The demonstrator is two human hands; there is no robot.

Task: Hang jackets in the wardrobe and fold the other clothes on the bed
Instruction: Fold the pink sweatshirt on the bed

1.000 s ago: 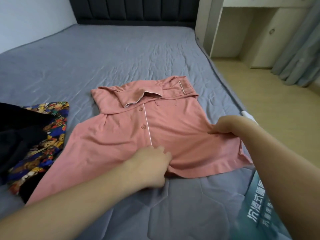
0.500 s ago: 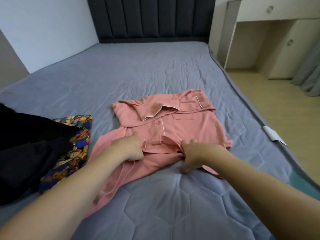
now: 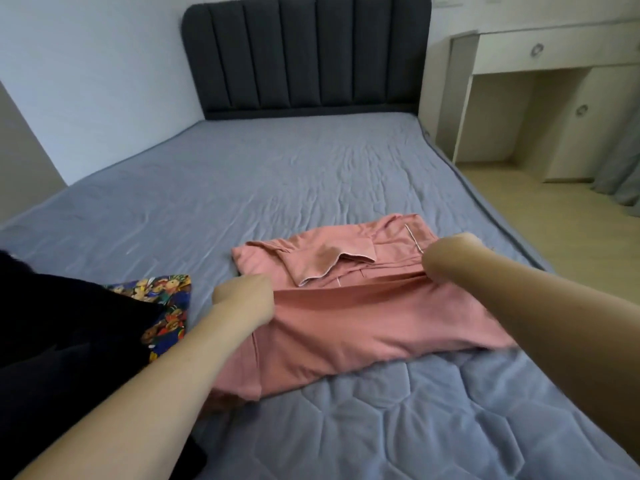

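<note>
Both hands, left hand [image 3: 244, 299] and right hand [image 3: 450, 252], grip the pink shirt's [image 3: 346, 323] hem, fingers hidden; the folded edge should land square below the collar.

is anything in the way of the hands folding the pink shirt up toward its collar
Nothing visible is. The left hand and right hand already grip the pink shirt at its folded edge, and only the shirt's own collar lies ahead. The patterned cloth sits off to the left.

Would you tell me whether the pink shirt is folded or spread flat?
Partly folded: both hands hold the pink shirt's lower half doubled up over its front.
</note>
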